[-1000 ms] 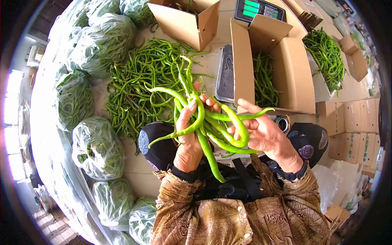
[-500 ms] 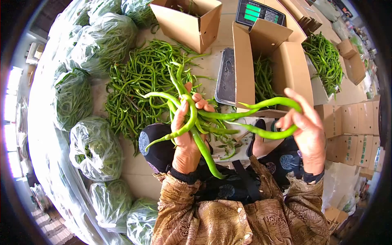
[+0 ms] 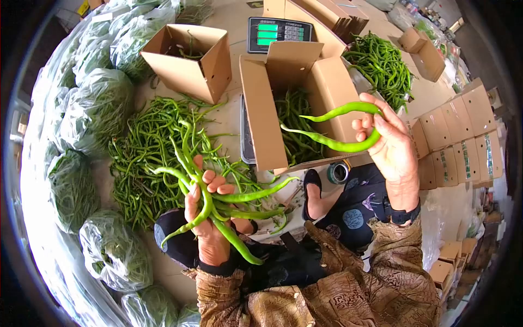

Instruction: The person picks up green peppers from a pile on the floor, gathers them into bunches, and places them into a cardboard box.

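Observation:
My left hand [image 3: 210, 218], left of the middle, is closed around a loose bunch of long green chili peppers [image 3: 205, 204], whose ends stick out on both sides. My right hand [image 3: 389, 141] is closed on a green chili pepper [image 3: 340, 111] that curves in a U shape. Its two slim ends point left, and the fingers partly hide the bend. This pepper overlaps the open cardboard box [image 3: 259, 109], which has more green chili peppers [image 3: 299, 117] inside. Under and beyond my left hand spreads a heap of thinner green peppers [image 3: 158, 158].
A digital scale display [image 3: 280, 34] stands behind the box, its platform [image 3: 246, 136] partly under it. A second carton [image 3: 185, 68] is at the back left. Clear bags of peppers [image 3: 117, 250] line the left. More peppers [image 3: 378, 68] and stacked cartons [image 3: 457, 120] lie right.
The view has turned to the right. My right hand has drawn its pepper away from the bunch, and it now overlaps the open box. My left hand still holds its bunch.

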`<state>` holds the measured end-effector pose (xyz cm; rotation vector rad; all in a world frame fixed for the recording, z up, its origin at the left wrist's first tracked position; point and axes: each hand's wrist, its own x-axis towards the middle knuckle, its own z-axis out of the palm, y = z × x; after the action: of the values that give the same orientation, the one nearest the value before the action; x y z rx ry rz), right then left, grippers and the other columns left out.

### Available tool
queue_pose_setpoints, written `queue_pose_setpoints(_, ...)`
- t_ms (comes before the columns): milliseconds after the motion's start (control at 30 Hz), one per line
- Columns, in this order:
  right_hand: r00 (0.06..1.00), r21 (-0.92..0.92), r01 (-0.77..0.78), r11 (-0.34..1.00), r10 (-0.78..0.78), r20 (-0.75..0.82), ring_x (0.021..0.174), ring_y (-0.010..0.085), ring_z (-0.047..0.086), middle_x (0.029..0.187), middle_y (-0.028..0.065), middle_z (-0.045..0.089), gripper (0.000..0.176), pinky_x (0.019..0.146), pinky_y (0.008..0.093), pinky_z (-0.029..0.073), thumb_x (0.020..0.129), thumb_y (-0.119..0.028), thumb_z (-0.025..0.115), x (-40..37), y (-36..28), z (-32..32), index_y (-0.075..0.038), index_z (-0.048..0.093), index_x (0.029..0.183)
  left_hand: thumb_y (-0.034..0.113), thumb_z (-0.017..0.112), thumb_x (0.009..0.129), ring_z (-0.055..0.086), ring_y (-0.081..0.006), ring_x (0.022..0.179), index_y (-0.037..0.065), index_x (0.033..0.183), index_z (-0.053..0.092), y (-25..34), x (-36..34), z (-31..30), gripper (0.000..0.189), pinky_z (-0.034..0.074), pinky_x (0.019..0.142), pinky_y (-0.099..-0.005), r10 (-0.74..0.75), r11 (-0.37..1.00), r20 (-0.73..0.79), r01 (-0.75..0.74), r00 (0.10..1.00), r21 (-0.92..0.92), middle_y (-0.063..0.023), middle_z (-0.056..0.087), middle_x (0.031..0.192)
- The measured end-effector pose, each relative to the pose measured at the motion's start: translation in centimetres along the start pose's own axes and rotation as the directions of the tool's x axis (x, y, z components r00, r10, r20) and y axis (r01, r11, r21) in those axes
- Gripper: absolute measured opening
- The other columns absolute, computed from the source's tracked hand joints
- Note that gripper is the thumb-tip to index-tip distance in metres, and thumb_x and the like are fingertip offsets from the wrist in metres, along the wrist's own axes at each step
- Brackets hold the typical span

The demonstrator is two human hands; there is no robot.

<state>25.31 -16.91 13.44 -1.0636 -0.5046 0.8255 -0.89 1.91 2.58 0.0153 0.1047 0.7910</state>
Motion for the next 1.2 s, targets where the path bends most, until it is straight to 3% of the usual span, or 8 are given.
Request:
queue_pose_setpoints(367, 0.991, -0.309, 0.12, 0.944, -0.096, 0.09, 0.125, 0.0243, 0.052, 0.144, 0.0191, 0.043, 0.065, 0.105, 0.0341, 0.04, 0.095, -0.003, 0.052, -0.3, 0.9, 1.7, -0.006, 0.02, 0.152, 0.009, 0.054, 0.09, 0.044, -0.0134, 0.083, 0.002, 0.148, 0.024, -0.9, 0.2, -0.1, 0.066, 0.047, 0.079, -0.0341, -0.007, 0.999, 0.018, 0.007, 1.0, 0.037, -0.005, 0.044, 0.099)
queue_pose_setpoints(467, 0.988, -0.464, 0.133, 0.876, -0.083, 0.127, 0.12, 0.0232, 0.056, 0.144, 0.0193, 0.043, 0.066, 0.102, 0.0323, 0.043, 0.095, -0.001, 0.053, -0.6, 1.1, 1.5, -0.006, 0.018, 0.152, 0.008, 0.055, 0.089, 0.045, -0.0132, 0.082, 0.002, 0.148, 0.025, -1.2, 0.2, 0.4, 0.066, 0.048, 0.079, -0.0341, -0.013, 0.999, -0.007, 0.013, 1.0, 0.053, -0.0044, 0.044, 0.095)
queue_pose_setpoints(700, 0.994, -0.146, -0.092, 0.985, 0.1, 0.045, 0.111, 0.0216, 0.06, 0.134, 0.0192, 0.052, 0.066, 0.097, 0.0341, 0.048, 0.09, -0.01, 0.061, -0.6, 0.9, 3.4, 0.004, 0.028, 0.146, 0.013, 0.057, 0.085, 0.044, -0.013, 0.08, 0.006, 0.147, 0.024, -1.2, -0.1, 0.4, 0.07, 0.048, 0.075, -0.0305, -0.021, 0.989, -0.081, 0.033, 0.996, 0.146, -0.0066, 0.046, 0.096)
queue_pose_setpoints(900, 1.0, -0.127, 0.0, 0.992, -0.002, -0.017, 0.102, 0.0195, 0.06, 0.114, 0.0124, 0.061, 0.043, 0.09, 0.0324, 0.048, 0.094, -0.013, 0.057, 3.0, -0.6, 0.9, 0.003, 0.045, 0.132, 0.012, 0.056, 0.088, 0.043, -0.0119, 0.081, 0.005, 0.146, 0.025, -0.8, -0.3, 0.7, 0.066, 0.046, 0.075, -0.0286, -0.031, 0.985, -0.081, 0.045, 0.996, 0.169, -0.0042, 0.041, 0.093)
queue_pose_setpoints(967, 0.962, -0.34, 0.21, 0.917, -0.256, -0.093, 0.099, 0.0166, 0.058, 0.11, 0.0102, 0.062, 0.042, 0.089, 0.03, 0.046, 0.092, -0.017, 0.061, 5.9, -4.1, -3.0, 0.001, 0.05, 0.128, 0.012, 0.056, 0.088, 0.043, -0.0121, 0.081, 0.005, 0.146, 0.026, -0.6, -0.6, 0.8, 0.066, 0.046, 0.075, -0.0292, -0.019, 0.982, -0.143, 0.045, 0.99, 0.181, -0.0038, 0.041, 0.093)
queue_pose_setpoints(1033, 0.874, -0.736, 0.255, 0.627, -0.474, -0.102, 0.11, 0.0204, 0.055, 0.12, 0.0148, 0.058, 0.064, 0.097, 0.032, 0.041, 0.088, -0.029, 0.068, 8.6, -8.5, -6.4, 0.004, 0.042, 0.136, 0.014, 0.055, 0.088, 0.043, -0.0125, 0.081, 0.007, 0.146, 0.027, -0.6, -0.6, 0.5, 0.064, 0.046, 0.074, -0.0295, -0.046, 0.989, -0.089, 0.058, 0.995, 0.134, -0.0032, 0.042, 0.093)
queue_pose_setpoints(1100, 0.817, -0.844, -0.099, 0.528, -0.44, -0.371, 0.134, 0.0254, 0.039, 0.144, 0.0215, 0.041, 0.083, 0.111, 0.0373, 0.032, 0.089, -0.032, 0.068, 11.6, -10.9, -14.5, 0.003, 0.021, 0.148, 0.016, 0.055, 0.088, 0.044, -0.0141, 0.081, 0.01, 0.145, 0.031, -0.4, -0.3, -0.1, 0.063, 0.046, 0.074, -0.0286, -0.092, 0.979, -0.125, 0.112, 0.988, 0.168, -0.0022, 0.043, 0.094)
queue_pose_setpoints(1200, 0.93, -0.93, 0.099, 0.353, -0.365, -0.039, 0.122, 0.0217, 0.052, 0.132, 0.0154, 0.054, 0.054, 0.105, 0.0367, 0.039, 0.091, -0.028, 0.062, 9.1, -7.9, -6.9, -0.005, 0.047, 0.138, 0.015, 0.062, 0.082, 0.045, -0.0169, 0.078, 0.009, 0.142, 0.035, -0.9, 0.0, 0.0, 0.066, 0.044, 0.072, -0.0334, -0.047, 0.96, -0.13, 0.081, 0.99, 0.268, -0.0071, 0.049, 0.093)
